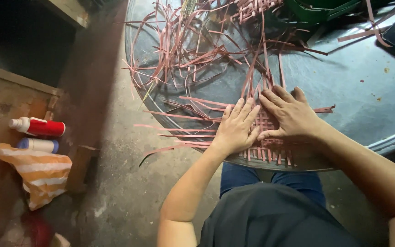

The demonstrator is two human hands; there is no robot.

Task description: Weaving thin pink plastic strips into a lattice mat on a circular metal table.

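A small woven mat of pink-brown strips lies at the near edge of a round dark metal tray. My left hand presses flat on the mat's left part, fingers together and pointing away. My right hand lies flat beside it on the right part, fingers spread toward the left, thumb touching the weave. Loose ends of the strips stick out to the left and away from under both hands. Neither hand grips anything.
A tangle of loose pink strips covers the tray's far left. Another woven piece and something green sit at the far edge. On the floor at left lie a red-and-white bottle, a white tube and an orange-striped bag.
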